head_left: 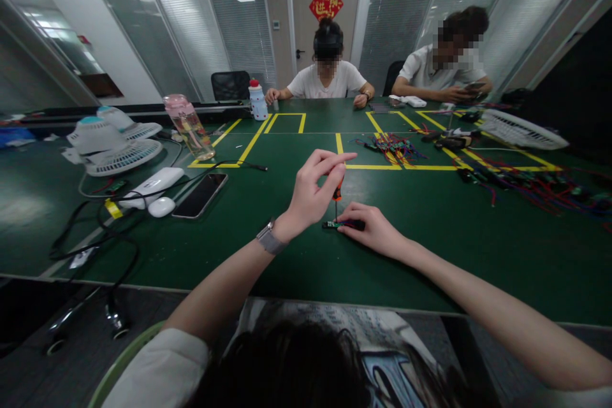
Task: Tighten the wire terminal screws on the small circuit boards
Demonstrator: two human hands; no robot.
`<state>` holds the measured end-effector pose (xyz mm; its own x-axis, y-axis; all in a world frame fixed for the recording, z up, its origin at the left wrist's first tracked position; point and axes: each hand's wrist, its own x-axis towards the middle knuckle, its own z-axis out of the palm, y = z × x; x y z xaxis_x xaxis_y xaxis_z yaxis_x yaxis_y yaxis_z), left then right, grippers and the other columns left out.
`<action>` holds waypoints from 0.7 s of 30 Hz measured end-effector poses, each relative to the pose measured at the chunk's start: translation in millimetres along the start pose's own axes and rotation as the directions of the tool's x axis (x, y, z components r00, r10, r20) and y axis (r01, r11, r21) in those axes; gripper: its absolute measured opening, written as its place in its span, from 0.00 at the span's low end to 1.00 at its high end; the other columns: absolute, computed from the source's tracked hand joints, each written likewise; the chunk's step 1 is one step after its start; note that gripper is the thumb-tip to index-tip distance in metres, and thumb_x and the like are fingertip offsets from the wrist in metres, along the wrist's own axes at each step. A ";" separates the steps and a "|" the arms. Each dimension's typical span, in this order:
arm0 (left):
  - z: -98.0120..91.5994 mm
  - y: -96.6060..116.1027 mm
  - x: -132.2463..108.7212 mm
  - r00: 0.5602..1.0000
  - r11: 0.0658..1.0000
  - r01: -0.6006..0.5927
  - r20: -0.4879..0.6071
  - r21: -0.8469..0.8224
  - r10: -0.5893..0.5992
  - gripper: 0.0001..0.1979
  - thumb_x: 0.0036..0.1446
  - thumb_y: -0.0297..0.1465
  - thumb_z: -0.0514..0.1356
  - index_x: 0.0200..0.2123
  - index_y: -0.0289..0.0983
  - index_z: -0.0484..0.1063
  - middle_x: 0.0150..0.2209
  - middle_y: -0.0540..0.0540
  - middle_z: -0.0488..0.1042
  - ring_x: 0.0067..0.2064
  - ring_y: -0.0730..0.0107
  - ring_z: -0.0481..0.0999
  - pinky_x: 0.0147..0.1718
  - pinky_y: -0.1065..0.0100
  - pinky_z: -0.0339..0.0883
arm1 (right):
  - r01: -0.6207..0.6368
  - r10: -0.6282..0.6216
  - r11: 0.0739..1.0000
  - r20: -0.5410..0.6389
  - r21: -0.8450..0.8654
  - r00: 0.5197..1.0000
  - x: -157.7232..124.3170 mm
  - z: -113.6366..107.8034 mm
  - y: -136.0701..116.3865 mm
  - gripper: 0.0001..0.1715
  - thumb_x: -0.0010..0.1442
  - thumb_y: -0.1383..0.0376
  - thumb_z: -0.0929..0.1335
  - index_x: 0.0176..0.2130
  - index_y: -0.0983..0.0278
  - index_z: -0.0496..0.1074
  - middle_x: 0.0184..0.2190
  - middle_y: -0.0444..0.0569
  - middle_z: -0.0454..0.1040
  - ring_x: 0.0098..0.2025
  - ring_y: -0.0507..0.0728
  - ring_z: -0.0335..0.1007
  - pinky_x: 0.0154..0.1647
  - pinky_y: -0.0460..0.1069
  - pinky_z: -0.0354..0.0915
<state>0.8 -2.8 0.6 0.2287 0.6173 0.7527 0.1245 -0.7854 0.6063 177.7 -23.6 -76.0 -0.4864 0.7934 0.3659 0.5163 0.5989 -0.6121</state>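
My left hand (313, 188), with a watch (271, 237) on its wrist, is closed around the top of a screwdriver (337, 191) with an orange and black handle. Its index finger stretches out over the top. The thin shaft stands nearly upright, its tip down at a small green circuit board (329, 225) lying on the table. Thumb and fingers of my right hand (370, 229) pinch the board's right end, where dark wires run under the palm. Whether the tip sits in a screw is too small to tell.
On the green table (268, 268) lie a phone (201, 196), black cables (129, 248), fans (115, 146) and a pink-lidded bottle (189, 127) to the left. Bundles of wired boards (394, 148) lie ahead and right. Two people (327, 76) sit opposite.
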 end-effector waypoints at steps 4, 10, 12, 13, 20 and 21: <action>1.0 0.9 -0.1 0.981 0.961 0.140 0.166 -0.239 -0.102 0.17 0.65 0.30 0.52 0.56 0.39 0.68 0.49 0.42 0.73 0.42 0.70 0.77 0.39 0.69 0.73 | 0.004 -0.004 1.000 0.004 0.002 1.000 0.1 0.0 -0.1 0.08 0.59 0.66 0.69 0.39 0.64 0.79 0.35 0.51 0.75 0.36 0.57 0.73 0.40 0.52 0.69; 0.8 1.1 0.2 1.000 1.000 0.004 -0.017 0.027 -0.004 0.09 0.54 0.34 0.66 0.37 0.37 0.76 0.34 0.49 0.69 0.33 0.74 0.70 0.32 0.72 0.69 | 0.008 -0.008 1.000 0.016 -0.017 1.000 0.2 -0.7 0.3 0.08 0.59 0.66 0.69 0.39 0.65 0.78 0.34 0.50 0.74 0.35 0.56 0.72 0.38 0.51 0.69; 0.1 1.7 0.3 1.000 0.998 0.004 -0.017 0.061 -0.003 0.09 0.59 0.36 0.61 0.37 0.37 0.76 0.34 0.48 0.69 0.35 0.73 0.71 0.35 0.71 0.70 | 0.003 -0.003 1.000 0.018 -0.016 1.000 0.4 -1.1 0.0 0.08 0.59 0.66 0.69 0.39 0.65 0.79 0.34 0.50 0.74 0.36 0.56 0.72 0.39 0.51 0.69; 0.0 2.0 0.3 1.000 0.999 0.022 0.006 0.033 -0.022 0.11 0.63 0.36 0.56 0.40 0.38 0.76 0.37 0.46 0.71 0.37 0.72 0.72 0.36 0.70 0.70 | 0.001 -0.001 1.000 0.020 -0.015 1.000 0.6 -1.3 -0.3 0.08 0.59 0.66 0.69 0.39 0.65 0.79 0.34 0.50 0.74 0.36 0.56 0.72 0.39 0.51 0.69; 3.1 2.6 -1.0 0.990 0.969 0.135 0.075 -0.207 -0.122 0.12 0.64 0.35 0.55 0.47 0.38 0.73 0.41 0.45 0.75 0.37 0.73 0.77 0.35 0.71 0.72 | -0.004 0.004 1.000 0.018 -0.005 1.000 0.6 -1.7 -2.6 0.08 0.59 0.67 0.69 0.39 0.64 0.78 0.35 0.50 0.74 0.36 0.56 0.72 0.39 0.51 0.69; 3.1 2.6 -1.2 0.992 0.979 0.119 0.049 -0.167 -0.112 0.11 0.62 0.36 0.58 0.43 0.38 0.75 0.40 0.46 0.75 0.36 0.73 0.76 0.34 0.71 0.71 | 0.000 0.001 1.000 0.016 -0.005 1.000 0.5 -1.7 -2.6 0.08 0.59 0.67 0.69 0.39 0.64 0.78 0.35 0.50 0.74 0.36 0.56 0.72 0.38 0.51 0.68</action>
<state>3.8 -5.7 0.5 0.2599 0.6987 0.6665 -0.0125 -0.6877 0.7259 177.3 -24.6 -73.1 -0.4975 0.7919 0.3542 0.5202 0.5991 -0.6087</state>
